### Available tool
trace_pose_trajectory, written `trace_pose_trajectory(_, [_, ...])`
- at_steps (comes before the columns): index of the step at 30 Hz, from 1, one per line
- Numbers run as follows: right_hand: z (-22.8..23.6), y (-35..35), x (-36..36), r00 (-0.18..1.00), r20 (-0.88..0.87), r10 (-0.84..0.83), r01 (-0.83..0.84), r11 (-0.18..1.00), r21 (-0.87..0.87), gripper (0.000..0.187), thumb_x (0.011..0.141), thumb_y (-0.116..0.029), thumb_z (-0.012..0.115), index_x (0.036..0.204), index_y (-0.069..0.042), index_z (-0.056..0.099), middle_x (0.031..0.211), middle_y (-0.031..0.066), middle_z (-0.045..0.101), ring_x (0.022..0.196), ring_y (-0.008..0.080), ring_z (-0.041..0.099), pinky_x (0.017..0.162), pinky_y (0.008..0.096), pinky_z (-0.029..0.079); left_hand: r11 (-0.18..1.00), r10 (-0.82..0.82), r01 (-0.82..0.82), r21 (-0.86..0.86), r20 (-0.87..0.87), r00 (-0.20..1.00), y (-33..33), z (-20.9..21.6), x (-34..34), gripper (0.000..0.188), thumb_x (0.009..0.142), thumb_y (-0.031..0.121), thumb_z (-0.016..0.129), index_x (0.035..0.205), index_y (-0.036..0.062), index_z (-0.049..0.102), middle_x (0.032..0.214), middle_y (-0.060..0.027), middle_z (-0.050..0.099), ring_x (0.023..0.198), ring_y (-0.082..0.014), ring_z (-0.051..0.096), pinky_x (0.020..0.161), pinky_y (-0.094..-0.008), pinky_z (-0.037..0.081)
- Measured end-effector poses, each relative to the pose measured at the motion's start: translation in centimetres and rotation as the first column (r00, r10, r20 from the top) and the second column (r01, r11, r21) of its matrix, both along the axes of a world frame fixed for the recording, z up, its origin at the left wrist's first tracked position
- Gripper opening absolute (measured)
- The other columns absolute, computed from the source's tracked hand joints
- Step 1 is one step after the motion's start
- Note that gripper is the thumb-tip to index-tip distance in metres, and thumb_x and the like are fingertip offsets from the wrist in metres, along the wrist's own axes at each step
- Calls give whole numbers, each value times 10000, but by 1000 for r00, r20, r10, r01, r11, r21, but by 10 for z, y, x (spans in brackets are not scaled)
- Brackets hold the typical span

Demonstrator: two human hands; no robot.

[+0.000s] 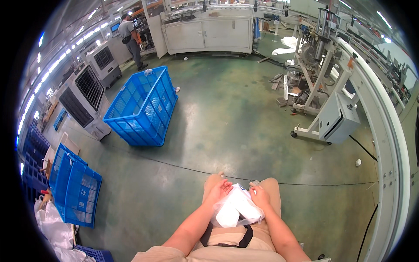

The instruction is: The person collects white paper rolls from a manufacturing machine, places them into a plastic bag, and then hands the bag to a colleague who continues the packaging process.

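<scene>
On my lap lies a clear plastic bag (238, 205) with white, rounded bundles inside; their exact kind cannot be made out. My left hand (220, 191) is at the bag's left edge, over my left knee, palm partly turned up. Its fingers are loosely bent and apart, with nothing seen in them. At the bag's upper right edge, my right hand (260, 195) has its fingers curled in against the plastic and appears to grip it. A small dark printed mark shows on the bag between the hands.
A large blue plastic crate (150, 118) stands ahead left, beside air coolers (85, 98). Another blue crate (80, 192) is nearer left. On the right are a conveyor frame (386, 148) and a grey control box (338, 118). A cable (183, 167) crosses the floor. A person (130, 37) stands far left.
</scene>
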State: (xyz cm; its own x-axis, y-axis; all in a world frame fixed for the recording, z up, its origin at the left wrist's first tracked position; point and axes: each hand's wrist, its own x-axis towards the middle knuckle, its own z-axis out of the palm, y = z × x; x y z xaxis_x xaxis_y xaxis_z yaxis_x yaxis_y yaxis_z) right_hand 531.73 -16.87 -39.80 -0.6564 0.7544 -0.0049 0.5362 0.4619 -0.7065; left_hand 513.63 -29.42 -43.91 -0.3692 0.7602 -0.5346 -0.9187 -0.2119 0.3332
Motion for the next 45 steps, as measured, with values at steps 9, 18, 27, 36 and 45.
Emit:
trace_pose_trajectory(9, [7, 1, 0, 997, 80, 13, -10, 999, -36, 184, 795, -248, 536, 845, -103, 638, 1186, 80, 547, 920, 284, 586, 778, 380, 470, 1000, 8, -8, -10, 0, 1000, 0, 2, 1, 216, 874, 172, 510, 1037, 31, 500, 893, -121, 585, 924, -248, 563, 905, -375, 440])
trace_pose_trajectory(18, [-9, 2, 1, 998, -65, 4, -3, 1000, 18, 211, 791, -261, 554, 866, -84, 640, 950, 112, 604, 856, 314, 583, 717, 392, 470, 1000, -12, 11, 18, 23, 1000, 1, 1, -2, 151, 893, 152, 484, 985, 42, 530, 848, -102, 579, 867, -230, 574, 868, -344, 463])
trace_pose_trajectory(27, [3, -1, 0, 999, 53, 13, -10, 998, -54, 181, 781, -229, 547, 847, -88, 639, 1177, 80, 555, 956, 287, 575, 793, 373, 468, 1000, 10, -10, -15, 39, 999, 0, 4, 2, 162, 898, 165, 479, 997, 50, 533, 872, -98, 589, 865, -226, 573, 858, -341, 466])
trace_pose_trajectory(36, [0, 2, -3, 999, 42, 22, -20, 998, -55, 178, 777, -222, 548, 845, -83, 636, 1167, 86, 559, 952, 300, 572, 788, 372, 468, 999, -4, 3, 32, 35, 999, -1, -4, 0, 166, 891, 160, 490, 1005, 46, 532, 880, -101, 593, 881, -228, 570, 874, -349, 456])
trace_pose_trajectory(45, [-14, 5, 1, 999, -29, 46, -47, 998, -34, 151, 785, -163, 564, 850, -39, 621, 925, 132, 617, 848, 314, 585, 731, 377, 466, 985, 40, -68, -158, -177, 983, 23, -36, 10, 236, 886, 159, 463, 1083, 35, 502, 890, -125, 578, 840, -225, 570, 821, -342, 481])
